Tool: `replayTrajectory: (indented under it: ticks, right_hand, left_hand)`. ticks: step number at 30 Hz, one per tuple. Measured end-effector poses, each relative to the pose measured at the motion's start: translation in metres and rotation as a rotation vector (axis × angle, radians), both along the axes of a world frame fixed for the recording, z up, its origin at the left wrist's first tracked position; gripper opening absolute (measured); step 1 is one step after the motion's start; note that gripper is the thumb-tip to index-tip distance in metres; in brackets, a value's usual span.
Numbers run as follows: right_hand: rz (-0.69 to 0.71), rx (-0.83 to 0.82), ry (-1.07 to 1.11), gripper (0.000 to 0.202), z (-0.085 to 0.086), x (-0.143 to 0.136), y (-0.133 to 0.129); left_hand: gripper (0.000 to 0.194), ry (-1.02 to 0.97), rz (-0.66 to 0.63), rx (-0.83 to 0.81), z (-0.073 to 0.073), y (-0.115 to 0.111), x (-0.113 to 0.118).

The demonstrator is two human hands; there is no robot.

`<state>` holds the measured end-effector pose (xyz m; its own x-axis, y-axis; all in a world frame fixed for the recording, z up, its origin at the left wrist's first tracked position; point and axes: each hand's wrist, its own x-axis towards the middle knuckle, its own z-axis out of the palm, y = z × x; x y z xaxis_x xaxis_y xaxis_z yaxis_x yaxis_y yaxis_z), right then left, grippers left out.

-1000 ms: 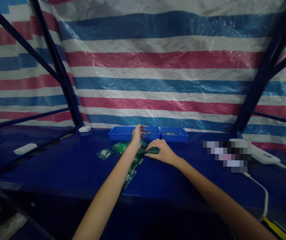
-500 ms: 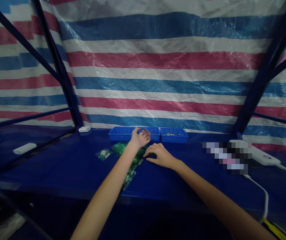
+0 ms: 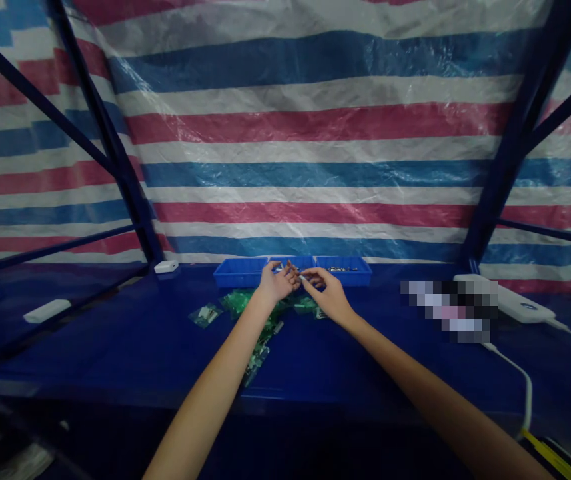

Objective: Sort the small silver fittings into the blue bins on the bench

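Note:
My left hand is palm up in front of the blue bins, its fingers curled around small parts too small to name. My right hand meets it from the right, thumb and fingertips pinched on a small pale piece at the left fingertips. Behind the hands stand a left blue bin, a middle bin partly hidden by my left hand, and a right blue bin with small metal parts. Green plastic packets lie under and beside my left wrist, and a small clear packet lies left of them.
A white power bank with a cable and a pixelated object lie at the right of the blue table. Two white boxes are at the left. Blue frame posts and a striped sheet stand behind.
My right hand has moved up and away from the green packets to meet my left fingertips, where it now pinches a small piece. The camera view has shifted slightly.

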<state>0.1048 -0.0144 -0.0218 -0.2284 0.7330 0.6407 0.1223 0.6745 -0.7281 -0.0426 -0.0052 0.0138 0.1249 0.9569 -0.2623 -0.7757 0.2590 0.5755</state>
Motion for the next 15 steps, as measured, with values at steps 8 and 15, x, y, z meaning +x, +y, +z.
replayTrajectory:
  ticks: [8,15]
  right_hand:
    - [-0.129,-0.167,0.263,0.033,-0.003,0.004,0.012]
    - [-0.099,-0.129,0.299,0.035,-0.001,0.006,0.013]
  left_hand:
    - [0.022,0.384,-0.085,0.092,-0.006,0.0,0.018]
    - [0.029,0.573,-0.194,0.254,-0.016,-0.002,0.034]
